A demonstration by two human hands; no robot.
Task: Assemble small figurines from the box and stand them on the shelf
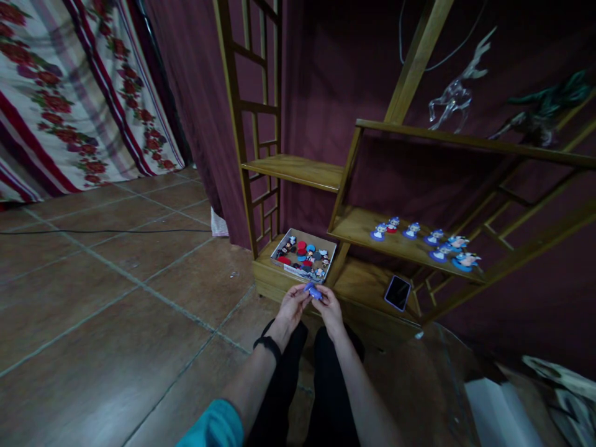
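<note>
Between my two hands, over my knees, is a small purple-blue figurine (pixel 313 291). My left hand (pixel 293 305) pinches it from the left, and a dark band circles that wrist. The fingers of my right hand (pixel 330 307) close on its other side. Fingers cover part of the figurine, so its front is hard to make out. Just beyond my hands, a shallow cardboard box (pixel 333 243) on the low shelf holds several small figurines and round red, blue and dark pieces.
Several blue and white figurines (pixel 411 231) stand on the middle wooden shelf (pixel 356 225) to the right. A dark-screened tablet or phone (pixel 397 293) lies on the shelf below. Higher up is a clear deer ornament (pixel 454 99). A black cable (pixel 116 231) crosses the tiled floor.
</note>
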